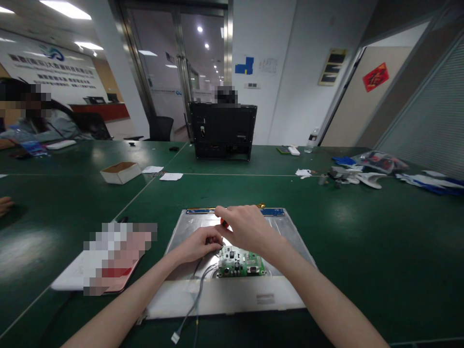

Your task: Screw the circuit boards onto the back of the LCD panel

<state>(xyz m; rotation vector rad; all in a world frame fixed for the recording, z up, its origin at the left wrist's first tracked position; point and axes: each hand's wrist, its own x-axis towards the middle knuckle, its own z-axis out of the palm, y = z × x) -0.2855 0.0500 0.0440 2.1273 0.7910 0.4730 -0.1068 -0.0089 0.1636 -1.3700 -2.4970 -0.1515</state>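
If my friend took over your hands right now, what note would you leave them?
Left hand: curled on the metal back of the panel, fingers closed near the wires; what it grips is hidden.
Right hand: above the panel, pinching a small red and black tool; its tip is hidden.
Things: the panel lies flat on the green table. The green circuit board sits on it, just below both hands. Grey cables run from the board off the near edge, their white plug lying loose.
Done: the board is exposed.
Left: I cannot tell whether the board is fastened; check it and the loose plug.
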